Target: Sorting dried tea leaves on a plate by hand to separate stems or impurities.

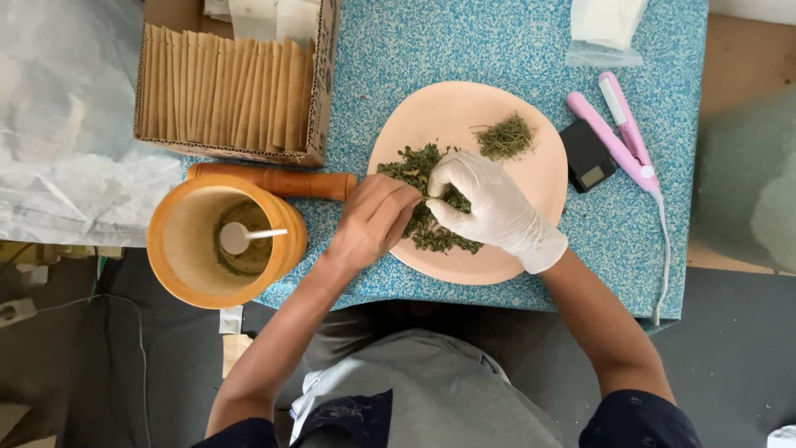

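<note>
Two hands work one heap of dried green herb leaves [431,228] on a round peach plate [531,166]. Bare left hand [373,220] and white-gloved right hand [493,207] each pinch leaves; light, crumbly, best gathered loosely.

A small home packing workshop: a foam-topped table [514,50] with paper sachets [224,91], wooden mortar [178,249], pocket scale [586,155].
</note>
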